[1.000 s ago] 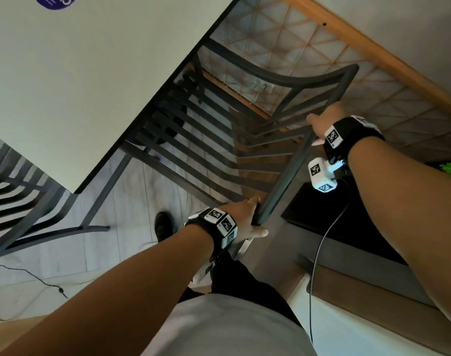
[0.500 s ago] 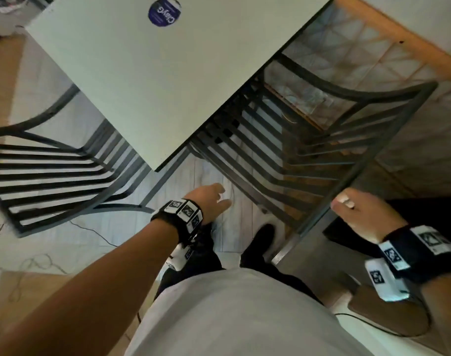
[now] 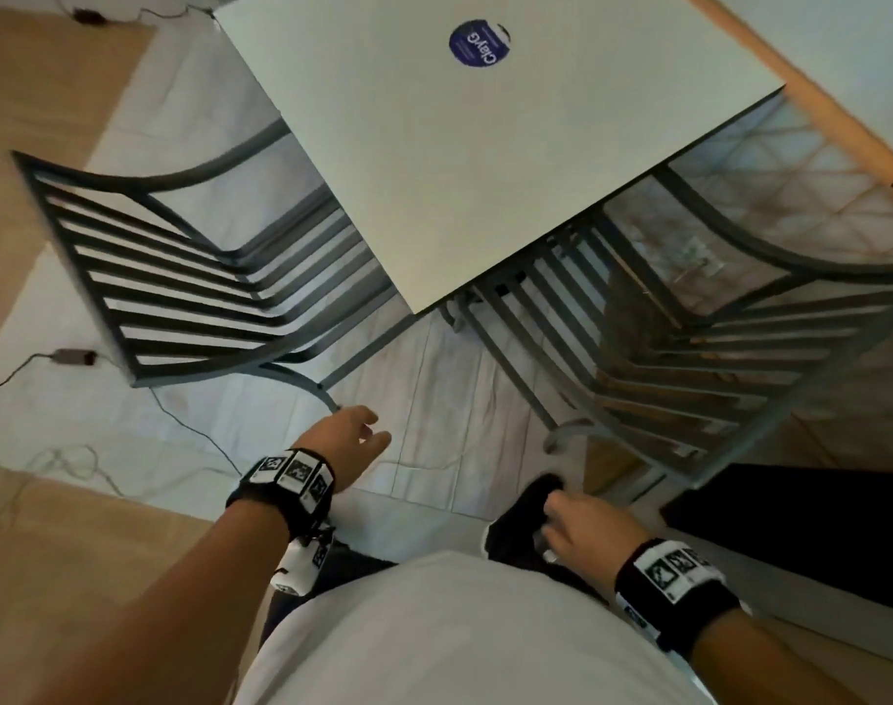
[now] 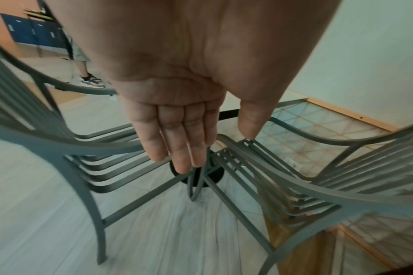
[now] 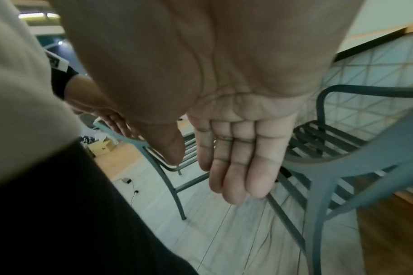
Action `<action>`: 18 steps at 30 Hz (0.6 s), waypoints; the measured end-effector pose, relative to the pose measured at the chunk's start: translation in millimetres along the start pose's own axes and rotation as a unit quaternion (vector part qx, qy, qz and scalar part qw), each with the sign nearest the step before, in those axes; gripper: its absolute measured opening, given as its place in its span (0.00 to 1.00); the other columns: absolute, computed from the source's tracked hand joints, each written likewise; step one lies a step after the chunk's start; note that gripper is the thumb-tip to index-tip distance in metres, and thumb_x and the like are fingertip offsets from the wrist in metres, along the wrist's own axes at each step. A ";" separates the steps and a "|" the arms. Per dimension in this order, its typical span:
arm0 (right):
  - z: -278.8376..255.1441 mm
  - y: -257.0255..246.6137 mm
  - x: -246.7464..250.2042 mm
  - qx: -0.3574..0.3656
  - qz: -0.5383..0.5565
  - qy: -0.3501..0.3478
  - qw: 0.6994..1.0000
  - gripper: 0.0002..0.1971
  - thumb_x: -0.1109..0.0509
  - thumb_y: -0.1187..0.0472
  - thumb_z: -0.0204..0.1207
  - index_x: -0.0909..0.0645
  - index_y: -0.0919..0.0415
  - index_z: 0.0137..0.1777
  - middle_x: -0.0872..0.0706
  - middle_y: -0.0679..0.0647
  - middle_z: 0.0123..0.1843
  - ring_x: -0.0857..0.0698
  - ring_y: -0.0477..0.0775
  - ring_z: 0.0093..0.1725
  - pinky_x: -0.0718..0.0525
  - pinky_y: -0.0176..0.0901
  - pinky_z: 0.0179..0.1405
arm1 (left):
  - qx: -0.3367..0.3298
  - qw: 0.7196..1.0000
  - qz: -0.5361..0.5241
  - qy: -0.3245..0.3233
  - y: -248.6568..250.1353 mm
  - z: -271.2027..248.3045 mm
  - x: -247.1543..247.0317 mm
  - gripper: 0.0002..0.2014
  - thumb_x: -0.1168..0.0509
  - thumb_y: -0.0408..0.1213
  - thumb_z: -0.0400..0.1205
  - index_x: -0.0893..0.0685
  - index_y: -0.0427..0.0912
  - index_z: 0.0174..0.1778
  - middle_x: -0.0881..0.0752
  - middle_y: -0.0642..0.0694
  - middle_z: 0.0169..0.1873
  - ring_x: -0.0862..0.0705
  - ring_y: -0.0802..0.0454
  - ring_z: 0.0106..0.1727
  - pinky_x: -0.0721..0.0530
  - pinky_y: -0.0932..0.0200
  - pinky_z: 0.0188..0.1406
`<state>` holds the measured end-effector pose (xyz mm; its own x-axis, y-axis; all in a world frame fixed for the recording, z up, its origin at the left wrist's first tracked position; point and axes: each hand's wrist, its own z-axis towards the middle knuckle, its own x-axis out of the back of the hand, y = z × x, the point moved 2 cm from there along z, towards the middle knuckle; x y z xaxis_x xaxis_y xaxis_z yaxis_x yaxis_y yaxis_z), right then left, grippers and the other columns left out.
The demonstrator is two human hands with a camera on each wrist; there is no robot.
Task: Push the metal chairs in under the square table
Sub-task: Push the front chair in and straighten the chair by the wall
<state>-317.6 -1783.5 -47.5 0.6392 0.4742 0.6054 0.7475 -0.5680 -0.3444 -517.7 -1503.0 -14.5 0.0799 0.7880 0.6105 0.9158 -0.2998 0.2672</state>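
The table (image 3: 485, 160) stands at the far middle of the head view, its white top carrying a round blue sticker (image 3: 479, 43). Two grey slatted metal chairs flank its near corner. The left chair (image 3: 180, 277) has its seat partly under the table's left edge, with its back sticking out to the left. The right chair (image 3: 688, 348) has its seat tucked under the table's right edge and its back to the right, near a dark block (image 3: 790, 526) on the floor.

The left hand (image 3: 350, 440) hangs free over the pale floor, just near the left chair's near leg, touching nothing. Its fingers (image 4: 177, 148) are straight and pressed side by side, thumb apart, and it holds nothing. The right hand (image 3: 581, 526) is low and near the body, above a black shoe (image 3: 525, 521); its fingers (image 5: 233, 167) are straight, loosely together and empty, with the right chair just beyond them.

A thin cable (image 3: 190, 424) trails over the floor at the left, and a small adapter (image 3: 73, 356) lies by the left chair's back.
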 end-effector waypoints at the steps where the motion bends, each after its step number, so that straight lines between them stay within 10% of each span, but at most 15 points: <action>1: 6.3 -14.3 -6.9 -0.007 -0.009 -0.010 1.000 0.13 0.40 0.46 0.83 0.25 0.54 0.59 0.15 0.55 0.56 0.16 0.60 0.54 0.26 0.48 0.43 | 0.000 1.000 -0.008 0.004 -20.1 0.0 2.9 0.25 0.37 0.56 0.85 0.24 0.48 0.76 0.14 0.50 0.66 0.15 0.48 0.65 0.19 0.50 0.68; 18: 91.5 -360.1 -46.1 -0.030 -0.017 0.043 0.998 0.12 0.38 0.49 0.83 0.20 0.52 0.60 0.16 0.53 0.58 0.16 0.55 0.54 0.25 0.44 0.48 | -0.076 0.997 0.008 -0.011 -341.5 -10.2 114.3 0.24 0.39 0.58 0.85 0.25 0.51 0.76 0.14 0.52 0.68 0.15 0.50 0.65 0.18 0.50 0.67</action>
<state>-599.7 -1539.3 -17.0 0.5943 0.4351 0.6764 0.7544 -0.5931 -0.2812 -825.3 -1316.0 -28.3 0.1031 0.7934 0.5999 0.8443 -0.3887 0.3690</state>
